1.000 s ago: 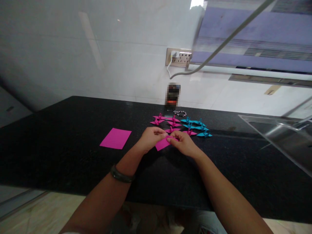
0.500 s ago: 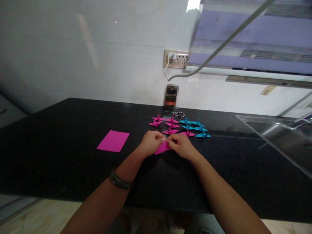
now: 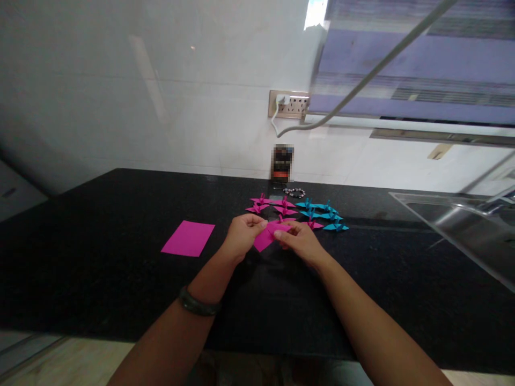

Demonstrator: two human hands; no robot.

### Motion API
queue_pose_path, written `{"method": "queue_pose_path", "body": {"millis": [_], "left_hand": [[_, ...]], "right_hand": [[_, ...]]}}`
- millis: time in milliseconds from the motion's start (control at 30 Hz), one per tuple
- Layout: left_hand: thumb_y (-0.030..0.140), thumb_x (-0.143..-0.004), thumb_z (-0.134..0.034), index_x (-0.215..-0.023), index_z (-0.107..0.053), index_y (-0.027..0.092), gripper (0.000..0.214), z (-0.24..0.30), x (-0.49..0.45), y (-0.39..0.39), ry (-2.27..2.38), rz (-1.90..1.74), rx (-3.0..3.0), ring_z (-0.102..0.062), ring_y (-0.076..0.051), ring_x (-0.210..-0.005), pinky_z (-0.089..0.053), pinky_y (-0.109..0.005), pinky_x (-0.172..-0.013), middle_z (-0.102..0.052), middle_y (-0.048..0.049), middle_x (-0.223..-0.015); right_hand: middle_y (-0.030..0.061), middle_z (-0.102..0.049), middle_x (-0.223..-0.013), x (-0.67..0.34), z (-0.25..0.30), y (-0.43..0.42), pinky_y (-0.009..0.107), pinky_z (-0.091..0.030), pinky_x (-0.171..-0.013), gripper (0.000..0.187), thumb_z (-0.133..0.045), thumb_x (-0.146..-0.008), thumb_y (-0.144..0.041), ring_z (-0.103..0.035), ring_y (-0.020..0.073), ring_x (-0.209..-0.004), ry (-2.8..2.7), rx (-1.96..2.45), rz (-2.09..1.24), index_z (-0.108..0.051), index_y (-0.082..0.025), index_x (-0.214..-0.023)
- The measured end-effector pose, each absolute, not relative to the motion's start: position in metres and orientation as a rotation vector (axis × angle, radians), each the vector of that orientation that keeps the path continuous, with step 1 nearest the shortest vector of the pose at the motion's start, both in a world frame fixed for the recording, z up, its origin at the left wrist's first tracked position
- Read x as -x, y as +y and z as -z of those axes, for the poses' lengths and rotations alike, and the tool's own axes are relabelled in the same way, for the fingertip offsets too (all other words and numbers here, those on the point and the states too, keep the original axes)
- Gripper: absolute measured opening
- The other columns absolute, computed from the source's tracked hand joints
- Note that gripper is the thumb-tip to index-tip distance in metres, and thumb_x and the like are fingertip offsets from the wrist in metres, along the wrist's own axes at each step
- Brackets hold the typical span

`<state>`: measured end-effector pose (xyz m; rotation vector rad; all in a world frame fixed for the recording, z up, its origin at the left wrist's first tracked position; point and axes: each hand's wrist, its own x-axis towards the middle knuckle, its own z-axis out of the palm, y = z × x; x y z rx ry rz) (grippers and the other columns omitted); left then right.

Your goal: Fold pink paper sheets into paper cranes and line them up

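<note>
A creased piece of pink origami paper (image 3: 262, 240) is held between both hands just above the dark counter. My left hand (image 3: 242, 236) pinches its left edge between thumb and fingers. On the other side my right hand (image 3: 300, 239) grips it, thumb on top and fingers behind. Right behind the hands stand several pink paper cranes (image 3: 285, 210) in rows, with several blue paper cranes (image 3: 322, 213) to their right. My right hand partly covers the nearest pink ones. A flat pink square of paper (image 3: 188, 238) lies to the left of my left hand.
A beaded bracelet (image 3: 295, 193) lies behind the cranes, near a blurred-out dark upright object (image 3: 282, 163) at the wall. A steel sink (image 3: 462, 225) is set into the black counter (image 3: 100, 268) at right. A cable (image 3: 341, 104) hangs near the wall socket (image 3: 298, 105).
The pink paper between my hands has turned and shows more of its surface, now with a point facing me. My right thumb has moved onto its top. The view has tilted slightly up.
</note>
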<state>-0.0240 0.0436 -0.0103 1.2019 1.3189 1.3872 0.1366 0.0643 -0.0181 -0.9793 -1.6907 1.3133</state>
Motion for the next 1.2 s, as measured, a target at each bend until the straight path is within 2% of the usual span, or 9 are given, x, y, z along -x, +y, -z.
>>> {"method": "queue_pose_path", "body": {"millis": [233,367,500,633,733,867,967,1067,1200], "left_hand": [[0.026,-0.057,-0.067,-0.065,-0.06,0.012,0.018,0.008,0.019,0.042,1.248,-1.426,-1.135,-0.05,-0.009,-0.055,-0.038,-0.021,-0.054,-0.059,-0.0001,-0.061],[0.028,-0.059,-0.067,-0.072,-0.061,0.013,0.022,0.01,0.022,0.045,1.236,-1.452,-1.118,-0.051,-0.009,-0.059,-0.039,-0.021,-0.058,-0.06,-0.0007,-0.066],[0.039,-0.062,-0.064,-0.077,-0.062,0.013,0.03,0.006,0.021,0.043,1.361,-1.56,-1.19,-0.054,-0.011,-0.068,-0.04,-0.022,-0.063,-0.062,-0.0042,-0.076],[0.049,-0.068,-0.055,-0.066,-0.06,0.012,0.038,0.001,0.018,0.037,1.182,-1.253,-1.064,-0.053,-0.011,-0.055,-0.041,-0.024,-0.055,-0.058,-0.0036,-0.061],[0.04,-0.063,-0.064,-0.064,-0.058,0.012,0.029,0.0,0.02,0.037,1.058,-1.261,-1.008,-0.049,-0.008,-0.049,-0.039,-0.022,-0.052,-0.055,-0.0001,-0.057],[0.034,-0.064,-0.064,-0.067,-0.058,0.01,0.024,0.001,0.025,0.037,1.033,-1.223,-1.033,-0.047,-0.007,-0.048,-0.038,-0.021,-0.05,-0.055,-0.0001,-0.057],[0.031,-0.064,-0.064,-0.073,-0.059,0.011,0.022,0.002,0.024,0.035,1.016,-1.148,-1.08,-0.049,-0.007,-0.049,-0.038,-0.021,-0.051,-0.057,-0.0006,-0.06],[0.03,-0.063,-0.065,-0.074,-0.059,0.011,0.022,0.002,0.022,0.034,1.009,-1.114,-1.108,-0.049,-0.007,-0.048,-0.037,-0.02,-0.048,-0.057,0.0,-0.059],[0.029,-0.063,-0.064,-0.068,-0.059,0.01,0.02,0.002,0.022,0.035,1.011,-1.131,-1.107,-0.045,-0.006,-0.044,-0.033,-0.019,-0.045,-0.053,0.0018,-0.053]], "right_hand": [[-0.0009,-0.053,-0.054,-0.125,0.023,0.058,0.022,-0.034,-0.044,0.023,-0.06,-0.068,-0.039,-0.044,0.0092,-0.046,-1.64,0.952,-1.244,-0.059,-0.015,-0.068],[-0.0027,-0.048,-0.05,-0.128,0.022,0.061,0.022,-0.032,-0.043,0.022,-0.058,-0.07,-0.037,-0.041,0.0095,-0.045,-1.59,1.02,-1.014,-0.051,-0.018,-0.063],[0.0029,-0.056,-0.067,-0.134,0.02,0.06,0.028,-0.04,-0.058,0.011,-0.051,-0.076,-0.028,-0.051,0.0147,-0.061,-1.699,0.988,-0.497,-0.058,-0.019,-0.075],[0.0067,-0.06,-0.081,-0.136,0.015,0.054,0.031,-0.042,-0.072,0.017,-0.049,-0.077,-0.019,-0.054,0.018,-0.079,-2.032,0.792,-0.251,-0.063,-0.022,-0.085],[0.0068,-0.059,-0.082,-0.134,0.013,0.05,0.03,-0.042,-0.071,0.02,-0.048,-0.075,-0.016,-0.053,0.0175,-0.079,-2.108,0.707,-0.274,-0.064,-0.021,-0.087],[0.0066,-0.057,-0.082,-0.131,0.013,0.052,0.03,-0.043,-0.066,0.017,-0.05,-0.076,-0.021,-0.052,0.0166,-0.076,-1.769,0.88,-0.457,-0.061,-0.019,-0.088],[0.0054,-0.059,-0.081,-0.132,0.016,0.059,0.029,-0.043,-0.062,0.03,-0.056,-0.073,-0.034,-0.053,0.0155,-0.07,-1.509,0.985,-0.757,-0.058,-0.017,-0.097],[0.0037,-0.062,-0.079,-0.132,0.021,0.066,0.029,-0.044,-0.063,0.032,-0.06,-0.069,-0.037,-0.055,0.0141,-0.067,-1.47,0.919,-1.044,-0.06,-0.016,-0.092],[0.0024,-0.062,-0.074,-0.133,0.024,0.066,0.028,-0.045,-0.063,0.02,-0.059,-0.071,-0.032,-0.055,0.0138,-0.065,-1.551,0.877,-0.936,-0.063,-0.016,-0.082]]}}
